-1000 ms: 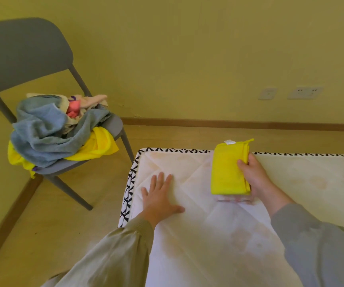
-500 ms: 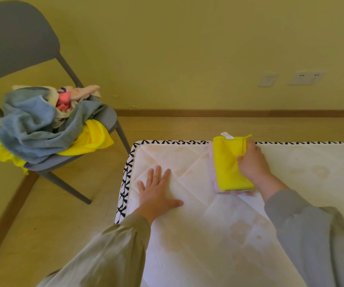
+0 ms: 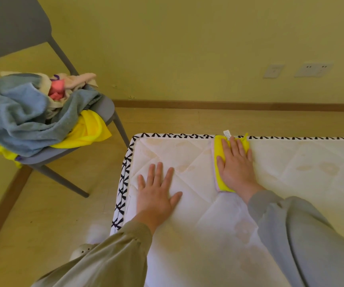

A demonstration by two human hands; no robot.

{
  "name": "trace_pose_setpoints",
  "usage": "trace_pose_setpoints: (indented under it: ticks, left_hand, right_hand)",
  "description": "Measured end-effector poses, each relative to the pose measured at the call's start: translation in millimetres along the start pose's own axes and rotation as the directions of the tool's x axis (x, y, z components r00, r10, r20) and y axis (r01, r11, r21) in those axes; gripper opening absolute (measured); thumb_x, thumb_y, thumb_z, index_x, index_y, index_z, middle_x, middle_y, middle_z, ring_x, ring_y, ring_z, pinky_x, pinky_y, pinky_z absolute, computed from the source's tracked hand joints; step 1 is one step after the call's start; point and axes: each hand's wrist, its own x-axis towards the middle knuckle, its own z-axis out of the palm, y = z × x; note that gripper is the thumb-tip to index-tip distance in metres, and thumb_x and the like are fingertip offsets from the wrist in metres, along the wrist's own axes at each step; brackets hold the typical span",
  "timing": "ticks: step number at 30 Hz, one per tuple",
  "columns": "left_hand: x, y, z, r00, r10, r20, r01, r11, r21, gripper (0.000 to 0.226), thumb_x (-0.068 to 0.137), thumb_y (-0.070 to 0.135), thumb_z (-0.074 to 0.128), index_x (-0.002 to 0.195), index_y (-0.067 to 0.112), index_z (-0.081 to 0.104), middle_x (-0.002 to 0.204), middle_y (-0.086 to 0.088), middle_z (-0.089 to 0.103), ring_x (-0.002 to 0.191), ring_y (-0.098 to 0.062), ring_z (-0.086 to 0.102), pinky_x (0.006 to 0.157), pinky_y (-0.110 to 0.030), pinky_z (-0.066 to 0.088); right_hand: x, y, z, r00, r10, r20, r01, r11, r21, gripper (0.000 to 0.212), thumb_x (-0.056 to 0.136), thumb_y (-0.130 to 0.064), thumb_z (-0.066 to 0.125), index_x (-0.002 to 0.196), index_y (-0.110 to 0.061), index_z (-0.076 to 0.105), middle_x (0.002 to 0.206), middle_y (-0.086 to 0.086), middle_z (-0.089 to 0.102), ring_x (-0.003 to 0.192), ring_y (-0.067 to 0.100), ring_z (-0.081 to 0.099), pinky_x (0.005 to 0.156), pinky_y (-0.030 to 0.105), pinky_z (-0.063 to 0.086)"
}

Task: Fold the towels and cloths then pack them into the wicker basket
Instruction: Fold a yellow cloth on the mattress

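A folded yellow cloth (image 3: pixel 218 150) lies on top of a folded pink cloth (image 3: pixel 216 183) near the far edge of the white mattress (image 3: pixel 291 172). My right hand (image 3: pixel 236 164) presses flat on the yellow cloth, fingers straight. To its left, my left hand (image 3: pixel 156 191) rests flat on the bare mattress with fingers spread, holding nothing. A heap of unfolded cloths sits on the grey chair (image 3: pixel 104 106) at the left: a blue towel (image 3: pixel 22 112), a yellow cloth (image 3: pixel 90 129), a pink cloth (image 3: pixel 57 90) and beige ones. No wicker basket is in view.
The mattress has a black-and-white patterned border (image 3: pixel 123 183) along its left and far edges. Wooden floor (image 3: pixel 42 204) lies between chair and mattress. Behind runs a yellow wall with two sockets (image 3: pixel 313 69). A light shoe (image 3: pixel 82 249) shows by the mattress corner.
My right hand let go of the yellow cloth's side and now lies flat on top of it, the cloth set down on the pink one. The left hand stayed put.
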Motion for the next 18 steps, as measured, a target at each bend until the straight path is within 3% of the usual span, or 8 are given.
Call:
trace_pose_setpoints:
  ticks: [7,11,18]
  left_hand:
    - [1.4,-3.8,-5.3,0.999,0.018,0.037,-0.017,1.0,-0.019,0.071,0.093,0.064,0.01,0.149,0.03,-0.018,0.156,-0.004,-0.025,0.143,-0.026,-0.025,0.116,-0.051,-0.007]
    - [0.5,-9.3,-12.4,0.996,0.054,0.07,-0.05,0.997,-0.065,0.064,0.099,0.053,0.016,0.151,0.028,-0.01,0.158,-0.002,-0.019,0.145,-0.023,-0.02,0.118,-0.047,-0.005]
    - [-4.2,-29.9,-40.5,1.0,-0.006,0.01,0.007,0.995,-0.104,0.056,0.103,0.035,0.023,0.153,0.02,0.004,0.16,-0.003,-0.009,0.147,-0.023,-0.012,0.118,-0.044,-0.003]
  right_hand:
    - [3.2,-4.0,-1.4,0.999,0.008,0.049,-0.005,0.998,-0.069,0.061,0.096,-0.043,0.022,0.152,-0.022,0.009,0.16,0.003,0.005,0.147,0.023,0.003,0.116,0.051,0.006]
    - [6.7,-4.1,-15.7,0.993,0.015,0.116,-0.003,0.995,-0.103,0.062,0.098,-0.043,0.024,0.152,-0.02,0.007,0.16,0.004,0.002,0.147,0.023,0.0,0.117,0.051,0.003]
    - [-7.5,-54.5,-49.0,0.994,-0.11,0.007,0.11,0.991,-0.072,0.058,0.099,-0.037,0.03,0.149,-0.012,0.017,0.159,0.008,0.007,0.147,0.022,0.0,0.117,0.046,0.002]
